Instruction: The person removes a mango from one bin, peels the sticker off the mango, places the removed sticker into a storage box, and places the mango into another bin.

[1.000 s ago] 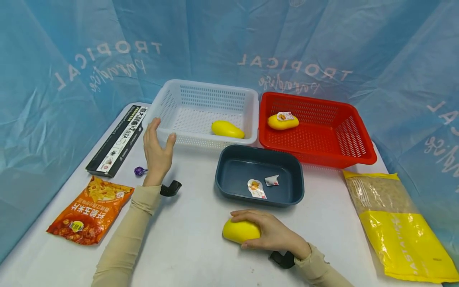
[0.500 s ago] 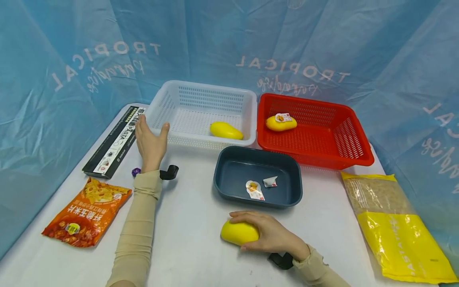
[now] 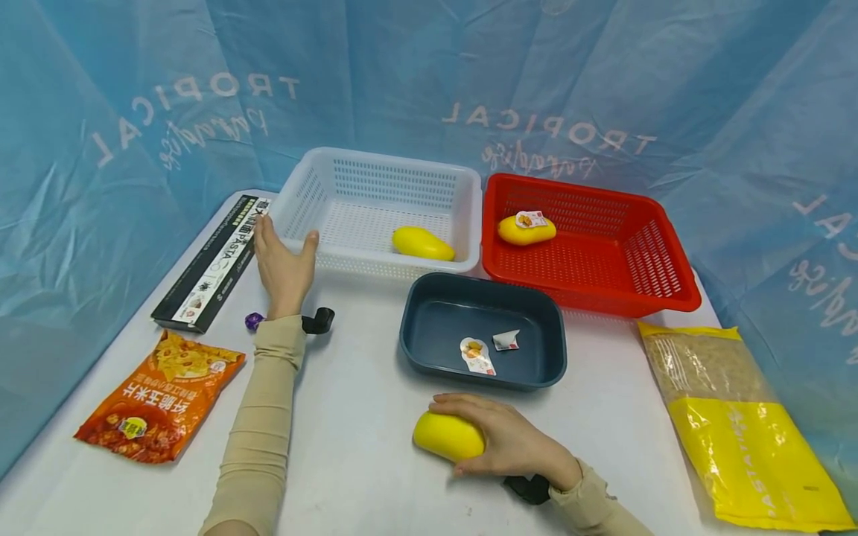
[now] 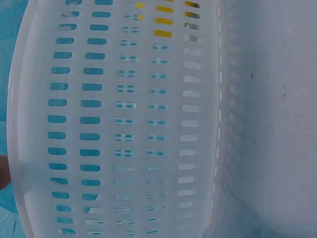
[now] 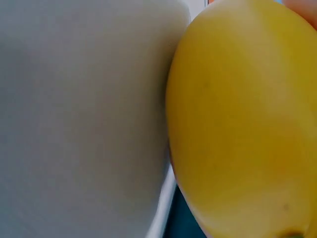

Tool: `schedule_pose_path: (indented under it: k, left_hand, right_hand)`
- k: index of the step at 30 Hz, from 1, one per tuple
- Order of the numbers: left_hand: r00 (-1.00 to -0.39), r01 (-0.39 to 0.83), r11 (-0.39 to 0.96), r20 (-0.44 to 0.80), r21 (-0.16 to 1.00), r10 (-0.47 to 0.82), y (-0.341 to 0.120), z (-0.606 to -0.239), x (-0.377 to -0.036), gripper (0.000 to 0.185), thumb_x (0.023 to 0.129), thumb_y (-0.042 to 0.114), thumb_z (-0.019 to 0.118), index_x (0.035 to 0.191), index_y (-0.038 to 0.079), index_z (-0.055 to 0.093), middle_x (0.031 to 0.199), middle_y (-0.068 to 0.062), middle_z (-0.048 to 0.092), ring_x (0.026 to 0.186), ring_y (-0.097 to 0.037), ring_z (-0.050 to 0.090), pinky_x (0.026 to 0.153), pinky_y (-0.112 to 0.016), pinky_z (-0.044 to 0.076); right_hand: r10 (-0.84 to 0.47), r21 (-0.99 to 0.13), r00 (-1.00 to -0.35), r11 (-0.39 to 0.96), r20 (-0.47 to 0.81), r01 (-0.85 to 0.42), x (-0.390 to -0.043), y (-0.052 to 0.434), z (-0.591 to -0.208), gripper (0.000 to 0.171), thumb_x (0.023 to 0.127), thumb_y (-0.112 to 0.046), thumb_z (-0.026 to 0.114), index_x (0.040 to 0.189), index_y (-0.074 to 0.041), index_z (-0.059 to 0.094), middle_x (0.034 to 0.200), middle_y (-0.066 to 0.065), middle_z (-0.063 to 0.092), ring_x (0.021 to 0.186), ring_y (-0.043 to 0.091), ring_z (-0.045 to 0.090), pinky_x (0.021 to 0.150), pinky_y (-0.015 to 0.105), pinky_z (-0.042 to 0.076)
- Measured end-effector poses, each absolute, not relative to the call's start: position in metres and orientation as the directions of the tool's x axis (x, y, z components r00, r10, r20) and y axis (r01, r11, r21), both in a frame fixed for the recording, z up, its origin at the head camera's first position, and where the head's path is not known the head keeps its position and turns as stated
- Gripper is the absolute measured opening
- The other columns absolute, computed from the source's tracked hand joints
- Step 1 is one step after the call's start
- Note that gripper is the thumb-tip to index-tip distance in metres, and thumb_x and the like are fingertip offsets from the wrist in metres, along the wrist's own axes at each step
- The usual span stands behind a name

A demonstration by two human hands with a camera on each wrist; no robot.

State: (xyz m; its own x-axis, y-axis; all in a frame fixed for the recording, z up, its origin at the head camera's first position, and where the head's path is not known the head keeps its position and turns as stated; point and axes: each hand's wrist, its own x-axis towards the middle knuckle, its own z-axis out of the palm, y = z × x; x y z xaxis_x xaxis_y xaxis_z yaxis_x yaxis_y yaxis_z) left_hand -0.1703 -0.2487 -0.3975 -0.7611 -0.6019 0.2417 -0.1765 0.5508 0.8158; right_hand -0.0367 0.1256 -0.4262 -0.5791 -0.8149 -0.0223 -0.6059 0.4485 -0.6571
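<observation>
My right hand grips a yellow mango on the white table, in front of the dark blue tub. In the right wrist view that mango fills the right half, with a bit of finger in the top corner. My left hand is at the front left corner of the white basket, fingers straight and thumb spread; whether it touches the rim is unclear. Slotted basket wall dominates the left wrist view, with a fingertip at the edge. Another mango lies inside this basket.
A red basket holds a mango with a label on it. Paper labels lie in the blue tub. Around them are a black pasta box, orange snack bag, purple lollipop and yellow pasta bag.
Compared with a second ago, my left hand has shifted slightly left and away from me beside the white basket. My right hand stays on the mango, almost still.
</observation>
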Motion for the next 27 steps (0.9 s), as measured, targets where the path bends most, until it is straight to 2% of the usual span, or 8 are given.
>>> schedule_pose_path:
  k: [5, 11, 20, 27]
  left_hand:
    - [-0.763, -0.174, 0.550, 0.241, 0.817, -0.600, -0.248, -0.398, -0.172, 0.088, 0.091, 0.042, 0.061, 0.155, 0.004, 0.014, 0.165, -0.007, 0.005, 0.151, -0.028, 0.009, 0.123, -0.044, 0.013]
    - [-0.766, -0.180, 0.549, 0.234, 0.816, -0.599, -0.248, -0.399, -0.170, 0.088, 0.092, 0.043, 0.059, 0.155, 0.004, 0.012, 0.165, -0.007, 0.004, 0.151, -0.028, 0.009, 0.123, -0.044, 0.013]
    - [-0.766, -0.182, 0.552, 0.234, 0.814, -0.598, -0.250, -0.401, -0.170, 0.089, 0.092, 0.044, 0.058, 0.155, 0.004, 0.010, 0.165, -0.006, 0.003, 0.150, -0.031, 0.014, 0.122, -0.044, 0.017]
    - [-0.769, -0.191, 0.551, 0.225, 0.813, -0.598, -0.250, -0.402, -0.171, 0.089, 0.093, 0.046, 0.056, 0.155, 0.005, 0.009, 0.165, -0.005, 0.000, 0.149, -0.031, 0.018, 0.121, -0.044, 0.021]
  right_hand:
    - [-0.832, -0.683, -0.555, 0.402, 0.007, -0.610, -0.037, 0.123, -0.425, 0.079, 0.072, -0.031, 0.085, 0.142, -0.027, 0.047, 0.146, -0.004, 0.049, 0.132, 0.016, 0.049, 0.108, 0.044, 0.043]
    - [-0.846, -0.730, -0.534, 0.371, -0.009, -0.575, -0.036, 0.120, -0.415, 0.079, 0.074, -0.028, 0.084, 0.143, -0.032, 0.045, 0.147, -0.007, 0.048, 0.133, 0.014, 0.047, 0.110, 0.043, 0.041]
    - [-0.878, -0.739, -0.475, 0.282, 0.057, -0.611, -0.054, 0.115, -0.384, 0.080, 0.074, -0.026, 0.084, 0.143, -0.025, 0.045, 0.147, 0.000, 0.048, 0.131, 0.017, 0.048, 0.106, 0.042, 0.044]
    - [-0.855, -0.728, -0.515, 0.313, 0.065, -0.610, -0.077, 0.114, -0.365, 0.081, 0.073, -0.023, 0.085, 0.144, -0.027, 0.045, 0.148, -0.005, 0.047, 0.132, 0.018, 0.046, 0.105, 0.046, 0.042]
